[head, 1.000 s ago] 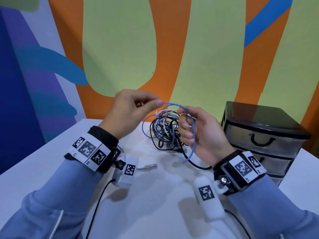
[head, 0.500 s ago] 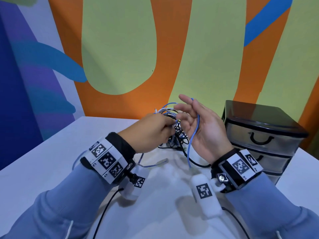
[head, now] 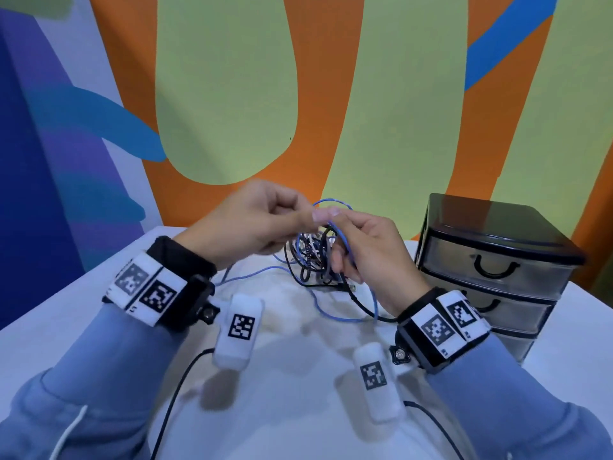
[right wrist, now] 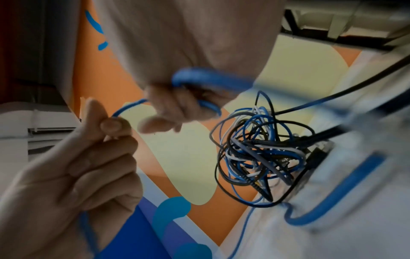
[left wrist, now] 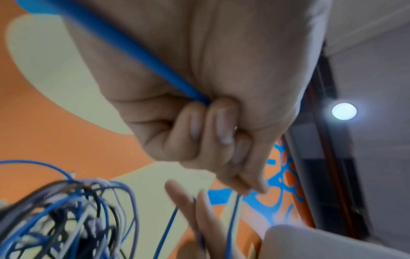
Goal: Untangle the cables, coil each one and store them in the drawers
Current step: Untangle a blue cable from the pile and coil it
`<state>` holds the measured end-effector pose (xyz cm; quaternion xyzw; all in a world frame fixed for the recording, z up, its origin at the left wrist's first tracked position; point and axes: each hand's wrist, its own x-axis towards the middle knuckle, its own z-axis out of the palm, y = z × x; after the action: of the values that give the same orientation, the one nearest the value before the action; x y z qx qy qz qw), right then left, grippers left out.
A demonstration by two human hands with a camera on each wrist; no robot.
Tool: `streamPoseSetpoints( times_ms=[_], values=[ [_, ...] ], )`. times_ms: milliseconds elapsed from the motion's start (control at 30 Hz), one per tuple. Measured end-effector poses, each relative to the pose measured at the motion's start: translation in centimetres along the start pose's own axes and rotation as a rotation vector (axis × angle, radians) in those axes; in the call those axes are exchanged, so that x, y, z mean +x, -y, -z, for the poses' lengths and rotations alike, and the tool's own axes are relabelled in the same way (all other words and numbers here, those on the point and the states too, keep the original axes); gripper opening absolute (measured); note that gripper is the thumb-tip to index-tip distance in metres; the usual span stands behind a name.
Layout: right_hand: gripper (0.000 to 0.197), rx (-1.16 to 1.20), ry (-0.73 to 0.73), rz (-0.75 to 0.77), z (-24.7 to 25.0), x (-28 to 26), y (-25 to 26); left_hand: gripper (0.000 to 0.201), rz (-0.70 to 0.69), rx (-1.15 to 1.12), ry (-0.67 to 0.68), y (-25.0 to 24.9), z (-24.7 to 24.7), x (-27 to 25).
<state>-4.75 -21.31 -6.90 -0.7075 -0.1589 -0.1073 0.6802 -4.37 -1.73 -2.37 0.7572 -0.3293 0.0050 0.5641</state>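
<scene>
At the left of centre in the head view, my left hand (head: 255,220) is closed, and its thumb and forefinger pinch the blue cable (head: 343,239) near the top of its loop. The left wrist view shows the other fingers (left wrist: 221,126) curled into the palm, with the same cable running across it.

In the middle of the frame, just behind my two hands, the tangle (head: 311,257) of black, white and blue cables lies on the white counter (head: 66,330). The blue cable leaves it, arches up between my hands, and falls back to the counter in a long curve in front of them.

A little to the right, my right hand (head: 371,254) has its fingers bent around the blue cable, which hangs down past the palm; the right wrist view shows the cable hooked under these fingers (right wrist: 177,108).

I judge the cable as light and soft, but with some spring, so it keeps its curve and will open again if I let it go. The jacket looks smooth, so a light pinch may slip. I think it is better to hold it close to the knot and feed it out slowly, because a hard pull will probably tighten the tangle.

At the right of the frame stands the black drawer unit (head: 497,260); the drawers that I can see are closed.
</scene>
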Motion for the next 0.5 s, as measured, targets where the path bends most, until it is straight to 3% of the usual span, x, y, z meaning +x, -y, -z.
streamPoseSetpoints(
  times_ms=[67,167,233,300,367,500],
  values=[
    [0.035,0.036,0.098,-0.051,0.0,0.0,0.0,0.030,-0.065,-0.096,-0.147,0.2,1.2,0.2],
    [0.041,0.275,0.256,-0.115,0.5,-0.2,0.3,0.028,-0.111,-0.129,-0.383,1.0,2.2,0.8],
    [0.042,0.454,0.342,-0.164,0.9,-0.3,0.7,0.029,-0.102,-0.048,-0.474,1.8,2.2,1.2],
    [0.040,0.580,0.386,-0.171,1.0,-0.5,1.1,0.031,-0.094,0.196,-0.504,2.8,1.8,1.7],
    [0.039,0.620,0.328,-0.129,0.9,-0.5,1.3,0.033,-0.086,0.488,-0.413,3.6,1.1,1.9],
    [0.042,0.596,0.113,-0.027,0.6,-0.3,1.2,0.029,-0.050,0.709,0.025,3.2,-1.9,1.3]
  ],
)
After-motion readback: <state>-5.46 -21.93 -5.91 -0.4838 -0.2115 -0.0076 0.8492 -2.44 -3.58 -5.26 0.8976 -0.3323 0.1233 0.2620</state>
